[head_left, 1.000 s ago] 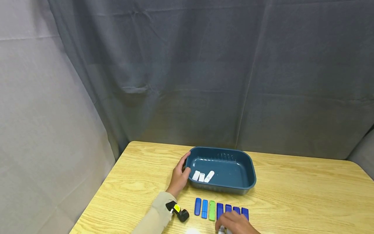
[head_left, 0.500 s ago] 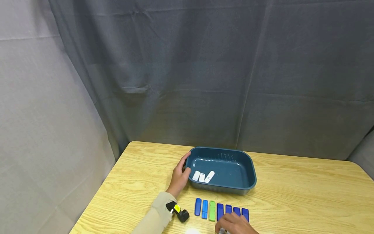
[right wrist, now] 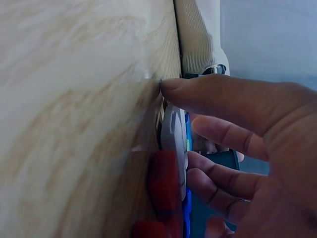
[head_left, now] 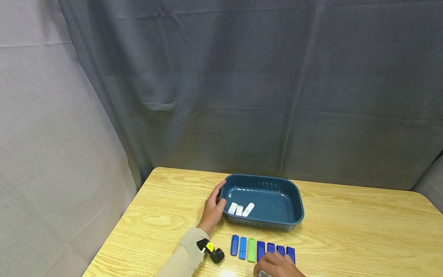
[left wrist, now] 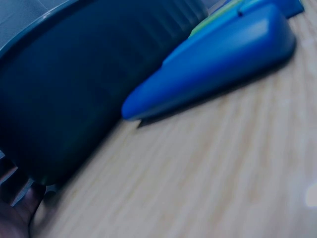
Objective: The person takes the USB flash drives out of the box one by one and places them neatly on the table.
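My left hand (head_left: pixel 213 210) grips the left end of a dark blue tray (head_left: pixel 298 207), thumb on its rim and fingers along the outer side. Several white USB sticks (head_left: pixel 248 209) lie inside, near its front left corner. My right hand (head_left: pixel 278 265) is at the bottom edge of the head view, fingers bent down over white pieces. In the right wrist view, its thumb tip meets the table beside a white USB stick (right wrist: pixel 173 131), and other fingertips touch or nearly touch that stick. Whether it is pinched cannot be made out.
Before the tray runs a row: a blue stick (head_left: pixel 234 245), a lighter blue stick (head_left: pixel 242 248), a green stick (head_left: pixel 251 250) and several dark blue sticks (head_left: pixel 290 254). Red pieces (right wrist: pixel 163 181) lie near my right hand. A grey curtain (head_left: pixel 221 96) hangs behind the wooden table (head_left: pixel 363 231).
My right hand has shifted very slightly left over the white pieces, covering more of them. My left hand and the tray stay put.
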`<move>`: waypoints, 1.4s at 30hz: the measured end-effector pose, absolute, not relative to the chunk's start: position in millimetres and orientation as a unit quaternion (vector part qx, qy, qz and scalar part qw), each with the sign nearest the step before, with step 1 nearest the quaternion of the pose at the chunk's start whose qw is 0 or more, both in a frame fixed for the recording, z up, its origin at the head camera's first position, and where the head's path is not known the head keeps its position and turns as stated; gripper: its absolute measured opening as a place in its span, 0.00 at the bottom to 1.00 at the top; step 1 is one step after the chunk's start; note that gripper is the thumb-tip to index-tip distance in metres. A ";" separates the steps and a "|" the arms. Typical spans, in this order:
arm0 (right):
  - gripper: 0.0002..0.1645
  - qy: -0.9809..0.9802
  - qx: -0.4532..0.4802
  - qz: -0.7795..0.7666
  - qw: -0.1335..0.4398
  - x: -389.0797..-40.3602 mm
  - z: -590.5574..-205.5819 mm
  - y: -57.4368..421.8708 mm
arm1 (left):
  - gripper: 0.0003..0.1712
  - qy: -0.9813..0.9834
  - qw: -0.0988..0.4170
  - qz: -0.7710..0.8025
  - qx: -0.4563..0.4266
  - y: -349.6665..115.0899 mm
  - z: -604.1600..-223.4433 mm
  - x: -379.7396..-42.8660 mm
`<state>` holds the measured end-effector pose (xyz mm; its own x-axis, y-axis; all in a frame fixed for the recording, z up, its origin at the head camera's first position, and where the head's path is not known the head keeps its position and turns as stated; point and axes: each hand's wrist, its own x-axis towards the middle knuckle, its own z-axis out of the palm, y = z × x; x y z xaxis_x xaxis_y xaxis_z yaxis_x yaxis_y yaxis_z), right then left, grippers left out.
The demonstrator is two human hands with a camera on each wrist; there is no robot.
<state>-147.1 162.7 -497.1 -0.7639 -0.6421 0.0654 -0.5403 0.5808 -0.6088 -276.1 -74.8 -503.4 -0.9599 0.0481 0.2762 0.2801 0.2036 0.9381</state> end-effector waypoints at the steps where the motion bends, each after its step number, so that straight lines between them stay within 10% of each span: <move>1: 0.06 0.885 -0.336 -0.313 0.078 -147.0 -497.7 162.8 | 0.34 -0.770 0.094 -0.623 -0.106 -74.6 -503.2 -275.8; 42: 0.13 0.881 -0.334 -0.311 0.127 -152.9 -486.6 167.2 | 0.36 -0.776 0.096 -0.615 -0.101 -78.0 -538.2 -295.7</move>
<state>-152.9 167.2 -486.6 -0.7447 -0.6672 -0.0163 -0.5093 0.5839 -0.6323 -295.7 -78.0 -538.2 -0.9612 0.0382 0.2731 0.2747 0.2222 0.9355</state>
